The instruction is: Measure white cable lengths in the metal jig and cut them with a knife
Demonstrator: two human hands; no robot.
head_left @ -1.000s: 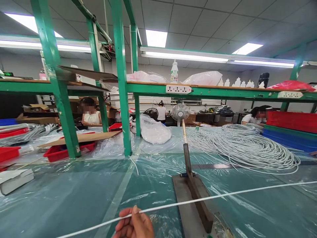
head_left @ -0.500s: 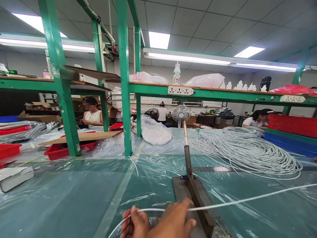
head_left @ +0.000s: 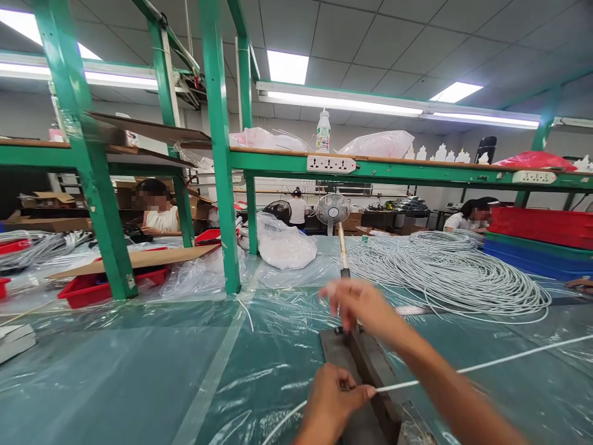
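Note:
A white cable runs from the right edge across the bench cutter and on toward the lower left. My left hand pinches it between thumb and fingers, close beside the cutter's blade bar. Above the cutter's metal base plate my right hand is raised, its fingers apart and somewhat blurred, with nothing in them. It is in front of the cutter's long lever, which stands tilted up; whether the fingers touch it I cannot tell.
A big heap of coiled white cable lies at the back right, beside stacked red and blue trays. Green shelf posts rise behind the bench. A clear plastic bag rests near them. Other people sit farther back.
My right hand has let go of the cable and risen toward the lever. My left hand has shifted right along with the cable, up to the cutter. The view has turned slightly.

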